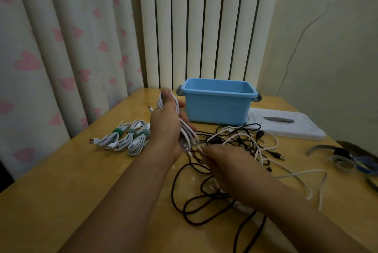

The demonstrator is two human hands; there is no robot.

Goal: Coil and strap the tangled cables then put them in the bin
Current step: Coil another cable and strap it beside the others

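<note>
Gripping a white cable coil raised over the worktop, left hand has fingers curled round the loops. Right hand rests on the tangled cables at centre; grip indeterminate. Three strapped coils lie left. Blue bin stands behind, lid beside it.

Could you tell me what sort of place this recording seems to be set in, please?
Probably a room in a home, not a workshop. A curtain with pink hearts hangs beside a white column radiator, and the work is done on a glossy wooden table pushed against a cracked painted wall.
</note>
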